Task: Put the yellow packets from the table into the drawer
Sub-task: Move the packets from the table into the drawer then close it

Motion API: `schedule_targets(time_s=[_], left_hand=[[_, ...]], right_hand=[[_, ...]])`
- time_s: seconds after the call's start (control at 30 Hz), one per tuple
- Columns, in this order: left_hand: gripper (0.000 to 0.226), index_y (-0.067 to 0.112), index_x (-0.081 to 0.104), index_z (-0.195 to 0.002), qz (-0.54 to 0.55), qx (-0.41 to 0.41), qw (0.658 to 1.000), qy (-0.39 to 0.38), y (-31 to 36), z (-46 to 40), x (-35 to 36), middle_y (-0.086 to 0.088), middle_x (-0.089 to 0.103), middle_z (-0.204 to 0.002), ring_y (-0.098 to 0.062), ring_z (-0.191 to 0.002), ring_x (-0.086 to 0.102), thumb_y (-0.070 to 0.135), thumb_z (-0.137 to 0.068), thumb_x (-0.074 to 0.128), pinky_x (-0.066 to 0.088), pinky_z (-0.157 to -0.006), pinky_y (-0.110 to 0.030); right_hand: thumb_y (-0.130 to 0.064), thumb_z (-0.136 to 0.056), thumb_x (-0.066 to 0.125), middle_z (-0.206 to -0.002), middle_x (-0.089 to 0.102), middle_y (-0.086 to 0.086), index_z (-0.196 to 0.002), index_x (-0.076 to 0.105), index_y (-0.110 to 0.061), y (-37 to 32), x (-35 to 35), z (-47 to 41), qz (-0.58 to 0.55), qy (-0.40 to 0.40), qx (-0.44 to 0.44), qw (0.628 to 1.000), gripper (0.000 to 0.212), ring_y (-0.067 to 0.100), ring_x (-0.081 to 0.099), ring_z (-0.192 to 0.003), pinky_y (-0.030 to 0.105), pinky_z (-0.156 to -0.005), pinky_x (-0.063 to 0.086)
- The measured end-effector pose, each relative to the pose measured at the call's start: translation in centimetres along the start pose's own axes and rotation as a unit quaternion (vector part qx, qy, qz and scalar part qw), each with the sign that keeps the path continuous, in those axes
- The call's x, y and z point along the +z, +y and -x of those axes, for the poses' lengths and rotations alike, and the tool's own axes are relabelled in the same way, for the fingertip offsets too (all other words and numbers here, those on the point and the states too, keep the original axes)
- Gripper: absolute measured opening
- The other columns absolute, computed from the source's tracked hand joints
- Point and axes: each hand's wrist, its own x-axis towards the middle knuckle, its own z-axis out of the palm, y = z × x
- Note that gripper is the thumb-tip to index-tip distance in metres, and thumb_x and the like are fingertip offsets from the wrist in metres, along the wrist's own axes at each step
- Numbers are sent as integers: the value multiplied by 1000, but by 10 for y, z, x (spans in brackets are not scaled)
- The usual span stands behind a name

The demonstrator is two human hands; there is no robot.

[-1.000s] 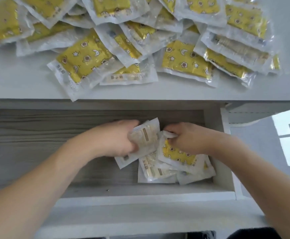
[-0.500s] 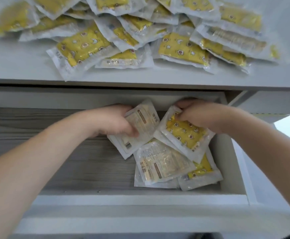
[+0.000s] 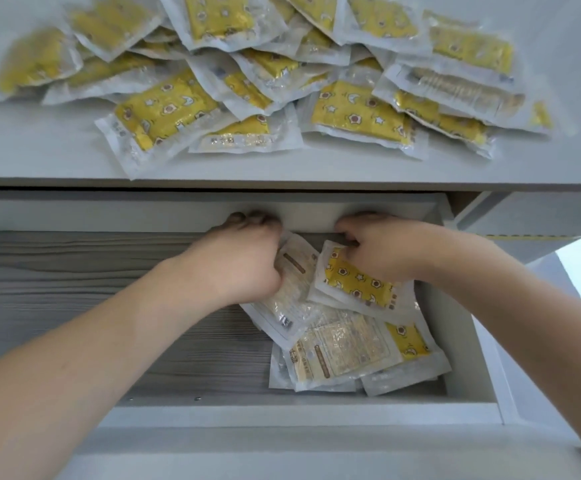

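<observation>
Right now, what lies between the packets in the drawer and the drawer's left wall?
In the head view, only bare wood-grain drawer floor, crossed by the left forearm; the packets in the drawer sit at its right end.

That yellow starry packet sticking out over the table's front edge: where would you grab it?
Probably by the clear sealed corner of the overhanging packet. That corner juts past the front edge of the table, so thumb and finger can come from the drawer side, pinching it above and below. The film looks flat and thin there.

Head view, downward, close over drawer
</observation>
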Motion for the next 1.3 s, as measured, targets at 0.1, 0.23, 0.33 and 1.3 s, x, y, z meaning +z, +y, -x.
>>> schedule_targets(time_s=[0.1, 0.23, 0.33, 1.3], left_hand=[[42, 20, 48, -126, -27, 4, 1000, -4, -2, 5, -2, -3, 50, -131, -25, -121, 48, 38, -88, 54, 43, -96, -33], [41, 23, 49, -125, -41, 12, 999, -10, 1, 11, -9, -2, 51, -127, -23, -119, 50, 41, -89, 52, 45, -96, -33], [43, 24, 47, -128, -52, 28, 998, 2, 5, 16, -16, -1, 51, -127, -23, -118, 50, 40, -89, 52, 46, -95, -34], [21, 30, 59, -115, 133, 90, 965, 209, 57, 37, -122, 13, 61, -107, -3, -82, 54, 28, -97, 49, 43, -66, -21]], right_hand=[[-26, -98, 42, -129, 54, 5, -126, 50, -20, 0, -5, 6, 47, -4, 11, 999, 30, 24, 53, -113, 35, -96, 45], [-26, -97, 43, -120, 60, 5, -121, 55, -18, -1, -7, 15, 79, 5, 6, 997, 28, 24, 57, -106, 35, -93, 48], [-24, -98, 43, -117, 60, 5, -118, 55, -17, -3, -9, 22, 85, 14, -4, 996, 25, 23, 58, -102, 30, -83, 48], [-29, -95, 52, -80, 68, -8, -92, 67, -24, 21, -114, 108, -167, 262, -62, 948, 16, 5, 62, -69, 25, -69, 51]])
